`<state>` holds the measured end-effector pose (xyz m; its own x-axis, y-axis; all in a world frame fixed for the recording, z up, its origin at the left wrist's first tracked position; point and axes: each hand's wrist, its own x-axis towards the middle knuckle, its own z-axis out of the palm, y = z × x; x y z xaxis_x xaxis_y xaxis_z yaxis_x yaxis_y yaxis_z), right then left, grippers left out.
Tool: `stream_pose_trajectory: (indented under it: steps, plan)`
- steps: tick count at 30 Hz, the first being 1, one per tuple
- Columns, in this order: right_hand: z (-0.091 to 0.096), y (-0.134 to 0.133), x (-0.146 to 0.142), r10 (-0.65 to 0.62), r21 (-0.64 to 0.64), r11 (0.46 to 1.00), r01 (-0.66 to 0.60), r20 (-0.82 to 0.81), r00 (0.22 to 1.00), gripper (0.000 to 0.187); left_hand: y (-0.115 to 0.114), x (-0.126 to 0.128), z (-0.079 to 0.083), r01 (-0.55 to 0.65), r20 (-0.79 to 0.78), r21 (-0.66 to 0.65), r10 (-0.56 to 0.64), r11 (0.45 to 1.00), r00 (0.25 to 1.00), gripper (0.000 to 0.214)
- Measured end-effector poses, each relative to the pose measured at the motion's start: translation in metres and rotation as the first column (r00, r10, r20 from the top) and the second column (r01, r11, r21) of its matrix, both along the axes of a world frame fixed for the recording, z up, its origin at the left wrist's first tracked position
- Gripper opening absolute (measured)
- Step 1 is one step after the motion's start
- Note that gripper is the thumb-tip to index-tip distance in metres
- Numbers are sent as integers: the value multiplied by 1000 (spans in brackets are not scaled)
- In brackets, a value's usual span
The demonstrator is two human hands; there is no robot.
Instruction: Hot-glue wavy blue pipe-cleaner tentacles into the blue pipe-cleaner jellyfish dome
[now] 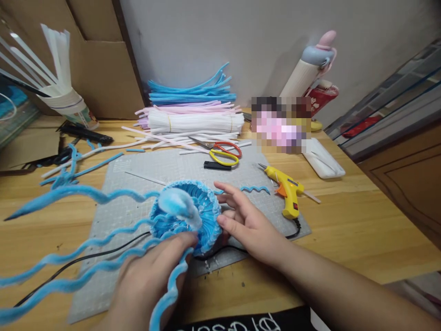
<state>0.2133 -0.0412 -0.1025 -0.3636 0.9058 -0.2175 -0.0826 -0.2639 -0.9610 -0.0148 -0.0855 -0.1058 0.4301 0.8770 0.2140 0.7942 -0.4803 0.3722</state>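
Note:
A blue fuzzy pipe-cleaner jellyfish [209, 232] is held above the grey cutting mat, its hollow ribbed underside facing me. Inside the bowl is a pale blue and white fluffy piece [176, 202]. Several wavy blue tentacles [93, 241] trail from it to the left and toward me. My left hand [151, 271] grips the near rim, with the thumb inside the bowl and the other fingers mostly hidden underneath. On the right edge, my right hand [246, 223] holds the rim between thumb and curled fingers, while its index finger stretches out along the far side.
A yellow glue gun [287, 188] lies on the mat [113, 184], its black cord running beneath the work. Scissors [223, 154] and a black clip-like piece [217, 165] lie behind. Pipe-cleaner bundles [195, 123], a cup of white sticks [69, 103] and a bottle [303, 69] stand farther back.

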Motion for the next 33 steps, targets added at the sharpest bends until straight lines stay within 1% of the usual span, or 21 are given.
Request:
stream_pose_trajectory:
  steps: [6, 11, 14, 17, 19, 21, 22, 24, 26, 28, 30, 33]
  plan:
    - [-1, 0, 0, -2, -19, 1000, 2, 7, 1000, 59, 3, 4, 4, -5, 7, 30, 5, 1000, 1000, 33]
    - [-1, 0, -2, 14, -9, 1000, -14, 8, 1000, 56, 1, 9, 7, -51, 22, -10, 52, 999, 998, 28]
    - [-1, -1, 0, -2, 61, 998, -4, 94, 996, 46, -1, 10, 7, -67, 37, -35, 68, 997, 997, 32]
    - [2, 0, 5, 20, 91, 995, -38, 192, 981, 31, -3, 10, 5, -68, 60, -60, 72, 996, 996, 34]
    - [5, 1, 10, 28, 131, 989, -65, 269, 963, 32, -4, 9, 4, -55, 64, -73, 59, 996, 996, 35]
    - [10, 2, 14, 30, 195, 975, -108, 368, 929, 33, -5, 9, 3, -61, 64, -92, 67, 994, 996, 38]
    - [13, 2, 15, 42, 207, 968, -139, 413, 910, 32, -5, 9, 3, -64, 67, -107, 71, 992, 995, 39]
    - [19, 1, 16, 118, 172, 960, -220, 463, 878, 29, -6, 9, 2, -67, 77, -141, 78, 988, 994, 40]
    - [25, -1, 16, 221, 118, 947, -299, 437, 872, 25, -6, 9, 2, -60, 84, -166, 75, 984, 994, 41]
    - [29, -3, 16, 297, 111, 928, -354, 352, 888, 23, -6, 8, 1, -53, 83, -176, 69, 983, 994, 40]
    - [30, -4, 17, 339, 140, 914, -380, 246, 908, 25, -6, 7, 1, -42, 87, -180, 59, 983, 994, 39]
    - [28, -5, 22, 368, 170, 911, -375, 73, 927, 29, -4, 6, 1, 3, 112, -167, 16, 986, 994, 41]
